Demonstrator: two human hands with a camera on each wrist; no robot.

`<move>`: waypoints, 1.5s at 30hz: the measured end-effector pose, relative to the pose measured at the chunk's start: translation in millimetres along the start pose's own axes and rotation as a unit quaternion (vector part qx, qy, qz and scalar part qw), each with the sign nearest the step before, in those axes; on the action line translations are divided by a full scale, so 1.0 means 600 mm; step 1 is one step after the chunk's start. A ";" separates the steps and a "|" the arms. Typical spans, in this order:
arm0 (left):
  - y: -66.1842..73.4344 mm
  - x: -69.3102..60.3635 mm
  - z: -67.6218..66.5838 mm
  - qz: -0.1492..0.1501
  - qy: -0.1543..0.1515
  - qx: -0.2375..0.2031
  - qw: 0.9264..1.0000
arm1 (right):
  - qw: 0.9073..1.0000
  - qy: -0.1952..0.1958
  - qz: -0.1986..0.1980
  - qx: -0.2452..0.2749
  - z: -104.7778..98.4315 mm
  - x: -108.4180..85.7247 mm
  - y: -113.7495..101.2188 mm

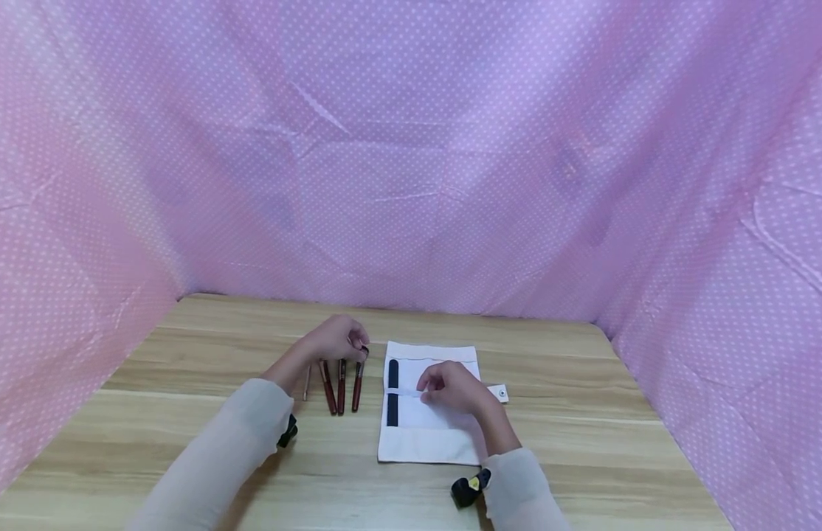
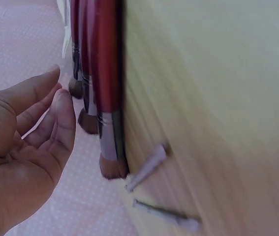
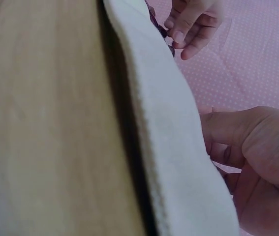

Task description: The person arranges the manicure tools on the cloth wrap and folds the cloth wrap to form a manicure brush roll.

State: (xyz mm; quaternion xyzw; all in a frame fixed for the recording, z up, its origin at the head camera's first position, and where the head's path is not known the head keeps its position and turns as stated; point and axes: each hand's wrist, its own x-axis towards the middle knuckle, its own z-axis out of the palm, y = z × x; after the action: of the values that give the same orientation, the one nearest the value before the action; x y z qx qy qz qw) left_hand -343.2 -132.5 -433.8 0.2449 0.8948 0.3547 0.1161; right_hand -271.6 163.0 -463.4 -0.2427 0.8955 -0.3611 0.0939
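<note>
Three makeup brushes with dark red handles (image 1: 341,394) lie side by side on the table, bristles at the far end. My left hand (image 1: 338,338) hovers over the bristles of the rightmost brush (image 1: 356,391). In the left wrist view, that hand's loosely bent fingers (image 2: 65,115) are beside the brush heads, with nothing seen between them. A white fabric case (image 1: 427,445) lies opened flat to the right. A black flat strip with rounded end (image 1: 392,414) sits under its white elastic band (image 1: 406,392). My right hand (image 1: 454,387) pinches the band; the right wrist view hides its fingertips behind fabric.
Two small slender sticks (image 2: 149,167) lie left of the brushes; one (image 1: 307,383) shows beside my left wrist. A snap tab (image 1: 499,393) sticks out from the case's right side. Pink dotted cloth (image 1: 411,184) encloses the wooden table (image 1: 550,354).
</note>
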 end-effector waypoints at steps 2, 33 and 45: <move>-0.003 -0.003 0.002 0.001 -0.005 0.013 1.000 | 1.000 0.001 0.000 -0.001 0.001 0.000 -0.001; 0.034 -0.005 0.047 -0.078 0.039 -0.055 0.995 | 1.000 0.005 0.011 -0.006 0.003 0.001 -0.003; 0.031 0.009 0.042 -0.061 0.060 -0.116 0.990 | 1.000 0.005 0.005 0.003 0.006 0.000 0.000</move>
State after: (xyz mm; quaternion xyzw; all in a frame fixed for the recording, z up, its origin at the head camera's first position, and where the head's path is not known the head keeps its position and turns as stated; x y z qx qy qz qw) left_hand -331.2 -103.4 -439.4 0.1533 0.8662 0.4625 0.1107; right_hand -270.5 161.1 -465.9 -0.2360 0.8963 -0.3641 0.0922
